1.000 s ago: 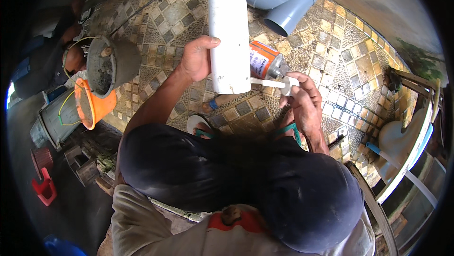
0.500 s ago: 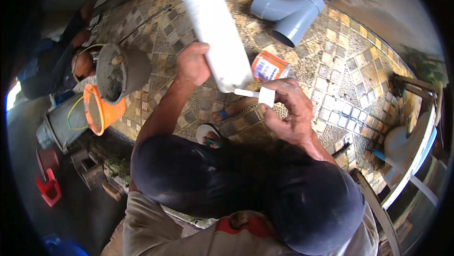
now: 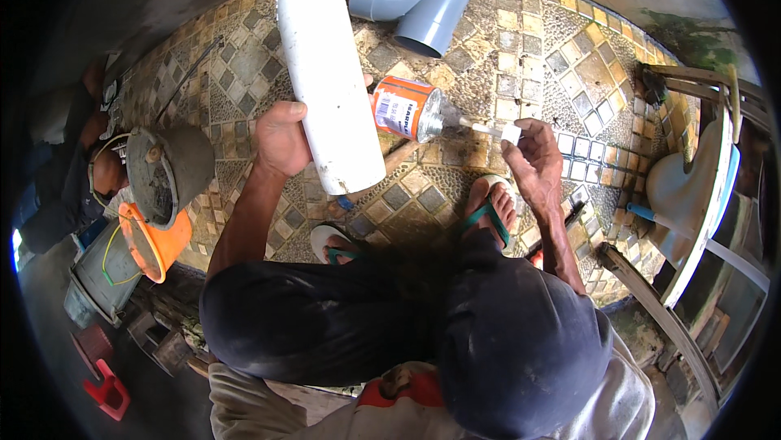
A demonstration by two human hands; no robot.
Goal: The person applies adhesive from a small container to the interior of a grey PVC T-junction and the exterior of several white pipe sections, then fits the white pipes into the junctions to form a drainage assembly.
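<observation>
Notably, right hand (image 3: 537,165) pinched white applicator (image 3: 511,132), pointing left toward orange can (image 3: 399,108); left hand (image 3: 282,141) gripped white pipe (image 3: 329,74).

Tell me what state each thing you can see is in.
Orange metal can, tipped, silvery end facing right.
White cylindrical pipe, held aslant in the left hand.
Round white cap with pale stem, pinched in the right hand, stem pointing toward the can.
Grey Y-shaped pipe fitting, lying on the tiled floor, lower end open.
Orange round bucket, uncovered.
Dark grey round bucket, uncovered.
Green-strapped sandals, worn on the feet.
</observation>
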